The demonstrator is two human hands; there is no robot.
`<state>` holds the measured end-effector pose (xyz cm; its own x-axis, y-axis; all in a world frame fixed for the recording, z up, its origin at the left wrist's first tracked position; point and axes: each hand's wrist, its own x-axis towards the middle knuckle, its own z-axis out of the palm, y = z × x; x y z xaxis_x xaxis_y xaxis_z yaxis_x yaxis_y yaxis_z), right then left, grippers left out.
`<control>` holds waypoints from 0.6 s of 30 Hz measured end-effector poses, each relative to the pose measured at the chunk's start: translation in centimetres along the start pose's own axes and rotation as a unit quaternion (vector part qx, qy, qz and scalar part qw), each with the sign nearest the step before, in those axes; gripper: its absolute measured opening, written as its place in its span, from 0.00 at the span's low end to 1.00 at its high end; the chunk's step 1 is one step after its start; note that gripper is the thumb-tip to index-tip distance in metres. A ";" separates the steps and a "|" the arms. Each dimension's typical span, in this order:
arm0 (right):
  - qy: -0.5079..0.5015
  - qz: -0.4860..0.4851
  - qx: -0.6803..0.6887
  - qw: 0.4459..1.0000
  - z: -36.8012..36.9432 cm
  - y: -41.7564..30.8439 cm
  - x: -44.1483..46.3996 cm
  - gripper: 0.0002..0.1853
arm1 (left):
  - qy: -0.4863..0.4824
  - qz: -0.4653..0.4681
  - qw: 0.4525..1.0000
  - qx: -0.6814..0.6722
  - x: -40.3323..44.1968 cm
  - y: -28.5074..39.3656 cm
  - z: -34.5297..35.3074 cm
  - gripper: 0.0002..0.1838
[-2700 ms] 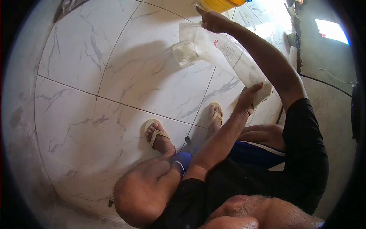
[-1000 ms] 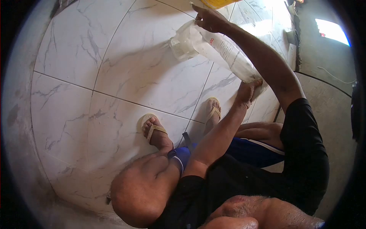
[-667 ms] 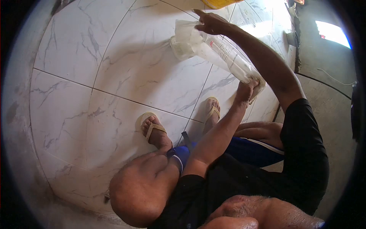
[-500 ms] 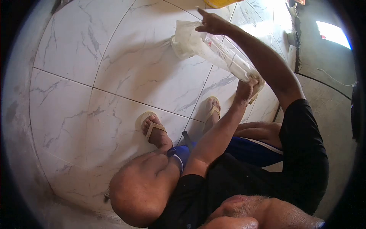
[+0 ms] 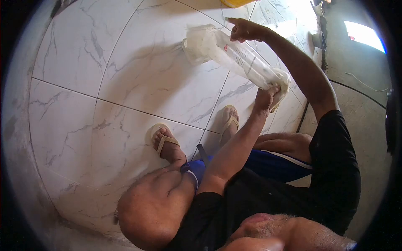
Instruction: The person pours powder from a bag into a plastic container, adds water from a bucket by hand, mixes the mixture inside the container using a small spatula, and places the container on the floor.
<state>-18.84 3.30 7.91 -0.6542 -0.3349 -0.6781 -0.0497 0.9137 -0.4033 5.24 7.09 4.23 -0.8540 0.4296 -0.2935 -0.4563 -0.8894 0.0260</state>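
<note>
Over marbled tiles (image 5: 142, 92), the left grip (image 5: 266, 98) clasps a plastic bag (image 5: 245, 60), the right grip (image 5: 247, 30) partly curled, hold unclear.

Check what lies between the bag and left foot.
The head view shows only bare tiled floor between the bag and left foot.

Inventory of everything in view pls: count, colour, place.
Plastic bag: 1, translucent with red and dark print, upper centre
Bucket-like container: 1, yellow, cropped at top edge
Floor tiles: several, white with grey veining, left to upper right
Wall: 1, grey, far left
Cord: 1, whitish, far right
Bright patch: 1, white, upper right
Flip-flops: 2, beige, centre
Shorts: 1 pair, blue with white trim, lower centre
Shirt: 1, black, lower right
Feet: 2, in flip-flops
Left hand: 1, gripping bag's right end
Right hand: 1, beside bag's upper edge, contact unclear
</note>
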 end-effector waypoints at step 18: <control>0.187 -0.111 -0.351 0.911 3.7 -6.4 -3.6 0.47 | 0.027 -0.025 0.999 -0.039 -0.5 0.7 0.1 0.15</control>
<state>-13.41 -2.21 10.64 -0.7739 -0.5481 -0.3173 -0.5966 0.7990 0.0750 5.32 6.23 4.50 -0.8155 0.4662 -0.3428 -0.4747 -0.8778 -0.0643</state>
